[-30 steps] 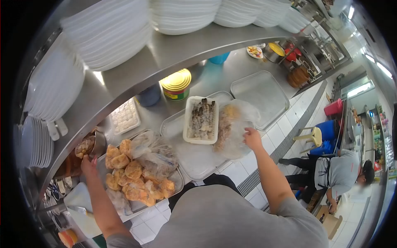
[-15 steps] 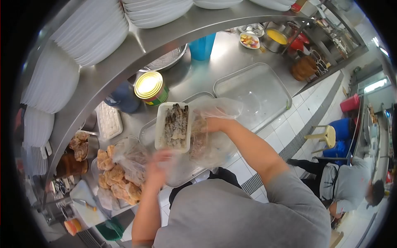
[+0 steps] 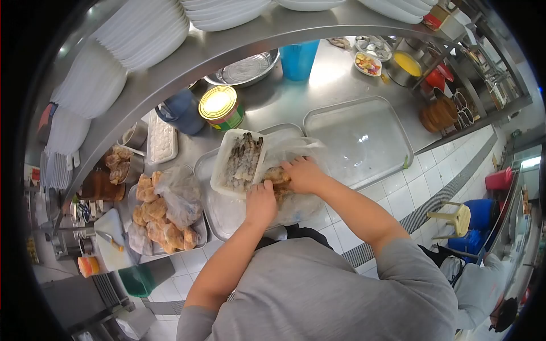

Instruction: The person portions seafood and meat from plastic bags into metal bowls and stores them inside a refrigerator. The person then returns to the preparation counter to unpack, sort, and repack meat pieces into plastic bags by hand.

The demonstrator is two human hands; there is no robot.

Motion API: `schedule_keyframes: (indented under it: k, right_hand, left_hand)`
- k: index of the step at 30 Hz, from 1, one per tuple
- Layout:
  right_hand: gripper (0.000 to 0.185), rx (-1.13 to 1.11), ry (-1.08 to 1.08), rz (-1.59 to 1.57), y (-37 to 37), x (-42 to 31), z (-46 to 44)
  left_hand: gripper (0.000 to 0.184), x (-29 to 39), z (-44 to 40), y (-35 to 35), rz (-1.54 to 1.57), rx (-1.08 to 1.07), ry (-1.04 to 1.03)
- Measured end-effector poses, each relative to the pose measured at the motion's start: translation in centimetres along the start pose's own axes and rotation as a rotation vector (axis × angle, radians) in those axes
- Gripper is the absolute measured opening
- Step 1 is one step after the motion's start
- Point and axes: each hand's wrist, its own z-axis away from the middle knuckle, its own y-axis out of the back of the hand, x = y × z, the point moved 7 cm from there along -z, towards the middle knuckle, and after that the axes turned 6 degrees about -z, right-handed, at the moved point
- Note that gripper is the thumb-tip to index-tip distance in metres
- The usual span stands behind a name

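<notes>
A clear plastic bag [image 3: 301, 149] with brownish food pieces [image 3: 278, 181] in it lies on a metal tray, right of a white container [image 3: 219, 177] filled with grey raw shrimp [image 3: 245, 159]. My left hand [image 3: 261, 202] has its fingers curled at the bag's near left side, close to the container's rim. Across from it, my right hand [image 3: 306, 174] grips the bag on its right side, fingertips over the brownish pieces. The exact hold of the thumbs is hidden.
Left of me a tray holds orange-coated meat pieces [image 3: 165, 233] and another plastic bag [image 3: 179, 196]. Behind stand a large can [image 3: 220, 108], a blue pitcher [image 3: 298, 61] and a shelf of white plates [image 3: 142, 34]. Another metal tray [image 3: 358, 139] lies right. A co-worker [image 3: 483, 290] is at far right.
My left hand has moved right, from below the shrimp container to the plastic bag. My right hand has shifted over the brownish pieces, which now show more. The camera view has turned slightly.
</notes>
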Motion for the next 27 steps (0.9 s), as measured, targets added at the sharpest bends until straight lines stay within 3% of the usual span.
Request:
schedule_keyframes:
  k: [2, 4, 8, 10, 11, 13, 17, 19, 23, 25, 27]
  right_hand:
    - [0.066, -0.018, 0.030, -0.100, -0.6, 0.7, 0.6]
    - [0.055, 0.264, 0.097, -0.124, -1.5, 1.6, 1.6]
    - [0.049, 0.321, 0.261, -0.033, -3.1, -0.9, 1.0]
    - [0.046, 0.113, -0.039, -0.476, -7.2, 3.0, -2.6]
    - [0.046, 0.110, -0.031, -0.476, -4.6, 2.6, -2.9]
    - [0.045, -0.076, 0.108, -0.175, 2.0, -0.2, -2.0]
    - [0.037, -0.007, 0.290, -0.020, 2.3, 1.2, 1.8]
    - [0.045, 0.056, 0.478, 0.382, -0.9, 2.0, 3.4]
    - [0.060, -0.065, 0.444, 0.356, -2.9, 1.3, 2.4]
    - [0.067, -0.282, 0.266, 0.294, -4.6, 1.6, 1.7]
    - [0.065, -0.203, 0.287, 0.369, -4.5, 1.1, 2.1]
  left_hand:
    - [0.035, -0.4, 0.1, -1.0, -0.052, -0.072, 0.037]
    - [0.029, -0.3, 0.4, -1.8, -0.099, 0.020, -0.007]
    - [0.028, 0.2, 1.8, -3.6, -0.132, -0.033, -0.116]
    - [0.037, 0.1, 2.6, -4.0, -0.132, 0.049, -0.112]
    - [0.037, -0.1, 2.6, -3.7, -0.135, 0.050, -0.104]
    - [0.043, -0.8, 2.3, -3.1, 0.041, -0.120, 0.017]
    - [0.050, -0.7, 0.5, 0.1, 0.151, -0.095, 0.018]
    - [0.054, 1.2, -1.0, 1.1, 0.112, -0.089, -0.189]
    - [0.052, 1.0, -3.9, -3.1, -0.086, -0.068, -0.107]
    - [0.061, 1.0, -4.9, -4.7, -0.225, -0.108, 0.016]
    - [0.065, 1.1, -5.8, -4.0, -0.210, -0.142, 0.104]
